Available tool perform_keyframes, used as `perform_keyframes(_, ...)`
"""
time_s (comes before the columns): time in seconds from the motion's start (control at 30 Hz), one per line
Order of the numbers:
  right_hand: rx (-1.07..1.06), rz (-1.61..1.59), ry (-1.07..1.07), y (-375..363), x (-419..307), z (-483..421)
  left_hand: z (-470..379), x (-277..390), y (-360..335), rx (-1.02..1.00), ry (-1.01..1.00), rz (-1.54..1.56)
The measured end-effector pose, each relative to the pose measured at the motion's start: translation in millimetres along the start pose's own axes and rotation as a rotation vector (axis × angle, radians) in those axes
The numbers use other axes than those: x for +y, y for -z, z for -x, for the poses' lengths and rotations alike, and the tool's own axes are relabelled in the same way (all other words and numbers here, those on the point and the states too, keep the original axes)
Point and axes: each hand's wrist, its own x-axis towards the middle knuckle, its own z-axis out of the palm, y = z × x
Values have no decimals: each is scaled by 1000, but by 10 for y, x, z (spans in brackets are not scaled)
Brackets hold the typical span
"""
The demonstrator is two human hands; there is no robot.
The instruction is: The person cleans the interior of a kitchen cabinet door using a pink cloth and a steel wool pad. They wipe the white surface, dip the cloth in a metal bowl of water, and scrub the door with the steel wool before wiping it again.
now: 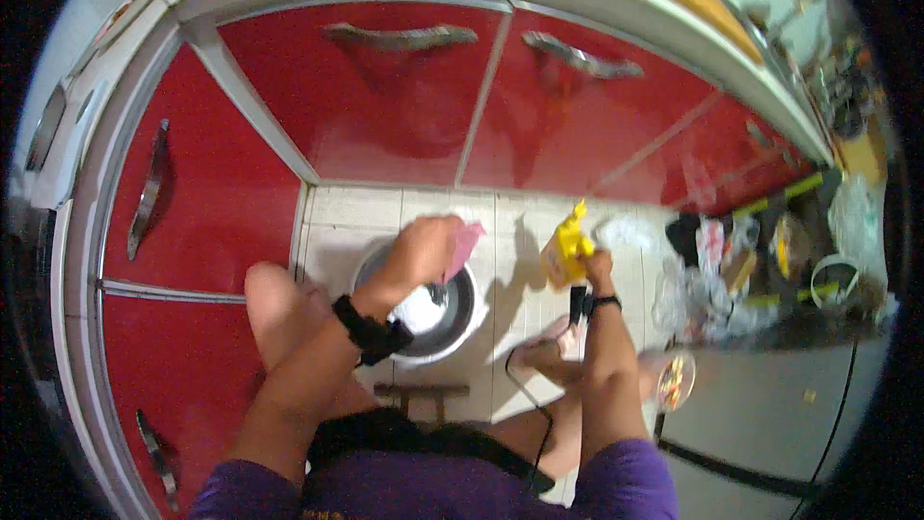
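My left hand (426, 249) is above a round metal basin (462, 318) on the tiled floor, gripping a pink cloth (460, 253). Something bright white lies inside the basin; whether it is water or suds I cannot tell. To the right, my right hand (598, 267) holds a yellow spray bottle (567, 256) by its neck, over the floor tiles. Its yellow nozzle points up and away from me. Black bands circle both of my wrists.
Red cabinet doors (390, 101) with metal handles stand ahead and at the left. Plastic bags (693, 296) are heaped at the right by a grey fridge (751, 404). A black cord (530, 393) runs beside my leg. Part of a wooden stool (422, 391) shows beneath me.
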Motion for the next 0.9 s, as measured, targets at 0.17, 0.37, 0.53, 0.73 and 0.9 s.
perform_keyframes(0.17,210,-391,-380,226,612,389,-55,349,-315,-16,2,48)
perform_keyframes(0.37,304,-587,-689,123,1282,614,-260,622,-586,-53,46,-35)
perform_keyframes(0.53,497,-549,-818,-529,1873,527,-346,597,-783,-66,29,-118)
perform_keyframes(0.73,441,-111,-853,-559,2138,693,-443,575,-791,-109,-1,103)
perform_keyframes(0.9,500,-278,-792,22,1528,733,-403,811,-620,-90,52,-82)
